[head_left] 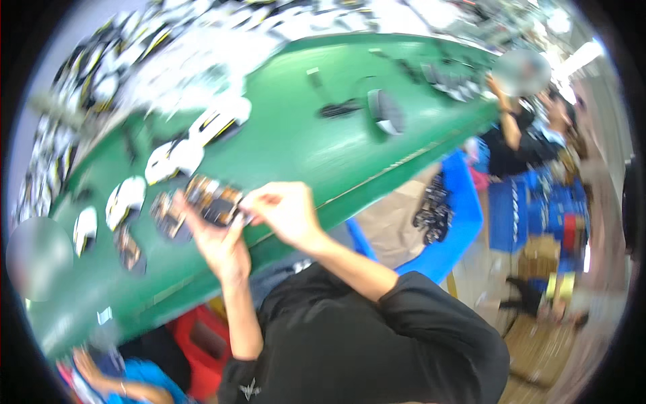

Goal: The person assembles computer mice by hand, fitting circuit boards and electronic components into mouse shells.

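Observation:
My left hand [221,250] is closed under a dark, flat assembly [215,202] with brown and orange parts, perhaps an open device, holding it just above the green table. At the assembly's right end, the fingers of my right hand [288,212] are pinched together; what they hold is too small and blurred to make out. Left of my left hand lies a similar dark piece [168,215], and another [130,250] is farther left. Beyond them rest rounded white shells [175,160] with black and yellow edging.
The green table [306,161] runs diagonally. Farther right lie a black cable bundle [340,108] and a grey-and-white shell [385,113]. A blue bin [464,202] with black parts stands beside me. Co-workers sit at right [518,131] and lower left [138,380]. White shells are piled beyond the table.

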Action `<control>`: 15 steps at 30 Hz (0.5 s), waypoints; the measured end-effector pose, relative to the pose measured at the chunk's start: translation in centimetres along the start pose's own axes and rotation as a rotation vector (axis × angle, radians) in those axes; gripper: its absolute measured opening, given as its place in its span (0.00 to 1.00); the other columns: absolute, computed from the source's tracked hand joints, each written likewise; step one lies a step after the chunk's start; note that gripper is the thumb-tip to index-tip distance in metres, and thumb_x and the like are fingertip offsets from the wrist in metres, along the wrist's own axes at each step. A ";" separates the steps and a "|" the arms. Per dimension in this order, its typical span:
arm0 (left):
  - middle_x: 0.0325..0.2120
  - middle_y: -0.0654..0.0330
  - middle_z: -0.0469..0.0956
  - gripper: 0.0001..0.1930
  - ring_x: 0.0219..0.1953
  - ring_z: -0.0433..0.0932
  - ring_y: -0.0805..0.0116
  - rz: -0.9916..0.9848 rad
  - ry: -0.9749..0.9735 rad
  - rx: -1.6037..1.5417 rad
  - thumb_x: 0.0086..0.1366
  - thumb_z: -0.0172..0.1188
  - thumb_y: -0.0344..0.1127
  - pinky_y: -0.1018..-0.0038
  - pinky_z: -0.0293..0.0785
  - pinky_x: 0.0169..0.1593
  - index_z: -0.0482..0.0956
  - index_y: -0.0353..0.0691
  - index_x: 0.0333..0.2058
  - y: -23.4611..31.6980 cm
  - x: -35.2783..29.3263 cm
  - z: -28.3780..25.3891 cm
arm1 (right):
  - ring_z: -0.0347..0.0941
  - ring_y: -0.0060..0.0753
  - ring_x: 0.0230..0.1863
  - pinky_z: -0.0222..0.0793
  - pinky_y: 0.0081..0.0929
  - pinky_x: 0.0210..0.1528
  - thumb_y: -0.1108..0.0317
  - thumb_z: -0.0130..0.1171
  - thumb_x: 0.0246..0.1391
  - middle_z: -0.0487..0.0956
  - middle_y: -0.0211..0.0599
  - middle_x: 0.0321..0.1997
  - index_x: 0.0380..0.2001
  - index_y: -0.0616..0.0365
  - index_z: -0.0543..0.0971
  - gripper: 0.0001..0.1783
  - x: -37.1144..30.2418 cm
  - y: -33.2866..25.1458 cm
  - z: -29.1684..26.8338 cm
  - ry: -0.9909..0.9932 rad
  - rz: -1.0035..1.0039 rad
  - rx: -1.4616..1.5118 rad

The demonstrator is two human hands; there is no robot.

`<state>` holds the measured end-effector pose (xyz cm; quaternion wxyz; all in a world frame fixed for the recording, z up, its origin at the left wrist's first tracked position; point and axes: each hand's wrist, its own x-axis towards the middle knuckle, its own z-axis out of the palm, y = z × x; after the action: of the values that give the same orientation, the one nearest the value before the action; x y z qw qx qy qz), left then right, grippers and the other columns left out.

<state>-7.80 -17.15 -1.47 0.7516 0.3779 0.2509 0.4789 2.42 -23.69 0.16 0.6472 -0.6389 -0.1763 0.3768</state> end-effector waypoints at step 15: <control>0.46 0.50 0.77 0.17 0.45 0.79 0.64 -0.248 0.016 0.088 0.65 0.57 0.27 0.68 0.77 0.49 0.68 0.31 0.51 -0.5 -0.8 2.5 | 0.78 0.22 0.23 0.77 0.21 0.27 0.73 0.64 0.54 0.82 0.39 0.26 0.30 0.69 0.81 0.07 -1.8 -2.1 -4.5 -0.095 0.089 -0.115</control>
<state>-6.04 -18.83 -0.40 0.7856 0.3729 0.3226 0.3738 4.97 -27.84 2.10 0.5829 -0.6635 -0.1997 0.4244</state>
